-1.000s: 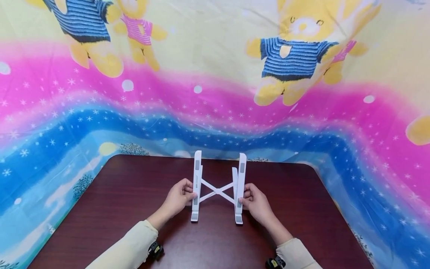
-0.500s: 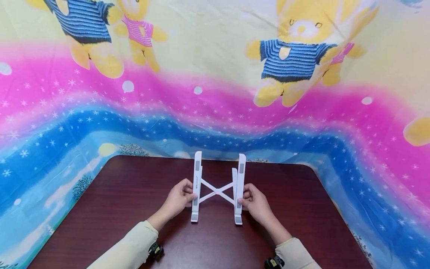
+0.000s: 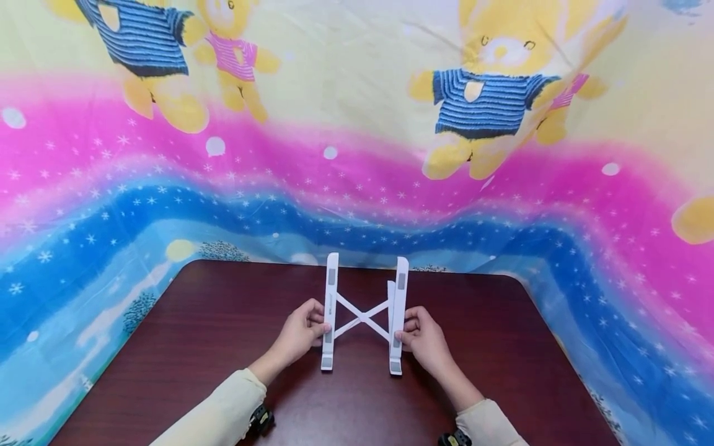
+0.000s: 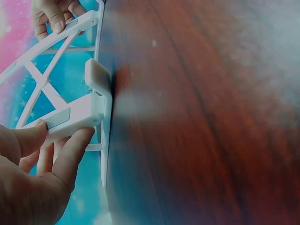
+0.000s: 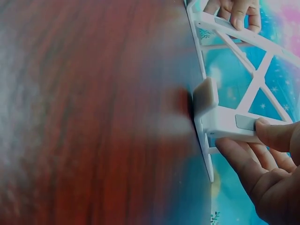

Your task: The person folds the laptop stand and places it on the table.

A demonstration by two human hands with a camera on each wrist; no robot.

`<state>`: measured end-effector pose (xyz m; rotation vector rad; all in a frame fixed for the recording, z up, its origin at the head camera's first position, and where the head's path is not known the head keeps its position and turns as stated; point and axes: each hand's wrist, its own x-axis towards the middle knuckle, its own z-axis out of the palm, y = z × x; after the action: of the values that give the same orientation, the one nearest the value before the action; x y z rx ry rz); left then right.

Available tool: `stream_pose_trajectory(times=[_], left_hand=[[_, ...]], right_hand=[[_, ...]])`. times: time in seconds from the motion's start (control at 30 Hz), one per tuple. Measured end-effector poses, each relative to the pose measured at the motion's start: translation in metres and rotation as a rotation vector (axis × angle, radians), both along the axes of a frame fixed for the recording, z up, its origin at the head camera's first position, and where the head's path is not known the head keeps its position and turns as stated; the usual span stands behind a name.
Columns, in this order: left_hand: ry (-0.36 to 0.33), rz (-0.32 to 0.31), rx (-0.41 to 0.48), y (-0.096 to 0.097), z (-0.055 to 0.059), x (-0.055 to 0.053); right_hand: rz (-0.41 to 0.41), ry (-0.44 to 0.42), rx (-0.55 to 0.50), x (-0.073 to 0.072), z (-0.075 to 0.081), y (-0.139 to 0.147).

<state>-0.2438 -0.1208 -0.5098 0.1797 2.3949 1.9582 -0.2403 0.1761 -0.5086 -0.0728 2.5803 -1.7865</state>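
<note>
A white folding laptop stand (image 3: 364, 318) stands on the table, its two side arms joined by crossed bars. Grey pads line the arms, and each arm ends in a small upturned lip at the near end. My left hand (image 3: 303, 328) pinches the left arm near its lower part, thumb on top by a grey pad. On the other side my right hand (image 3: 425, 336) pinches the right arm the same way. In the left wrist view the left thumb and fingers grip the arm (image 4: 70, 117) from both sides; the right wrist view shows the right thumb on its pad (image 5: 246, 123).
The dark red-brown table (image 3: 223, 347) has rounded far corners. Behind and beside it hangs a colourful cloth (image 3: 357, 186) printed with bears and snowflakes. Cream sleeves (image 3: 217, 409) and black wrist devices (image 3: 260, 420) show at the near side.
The left arm of the stand, with my left hand on it, has shifted slightly right, so the gap between the arms is a little narrower. My right hand keeps its hold.
</note>
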Motion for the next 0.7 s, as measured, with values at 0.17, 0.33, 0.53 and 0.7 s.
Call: stream_pose_trajectory(times=[0.17, 0.33, 0.53, 0.7], left_hand=[[0.025, 0.004, -0.011, 0.002, -0.0045, -0.0011], [0.038, 0.005, -0.024, 0.0043, -0.0052, -0.003], [0.037, -0.007, -0.021, 0.0071, -0.0021, -0.0036], [0.04, -0.005, -0.025, 0.0094, -0.0005, -0.0027]], right_hand=[[0.014, -0.001, -0.036, 0.0008, 0.0006, 0.0002], [0.022, -0.008, -0.038, 0.0002, 0.0014, -0.001], [0.02, 0.008, -0.035, 0.0002, -0.0006, -0.0033], [0.02, 0.028, -0.003, 0.0007, -0.0018, -0.0053]])
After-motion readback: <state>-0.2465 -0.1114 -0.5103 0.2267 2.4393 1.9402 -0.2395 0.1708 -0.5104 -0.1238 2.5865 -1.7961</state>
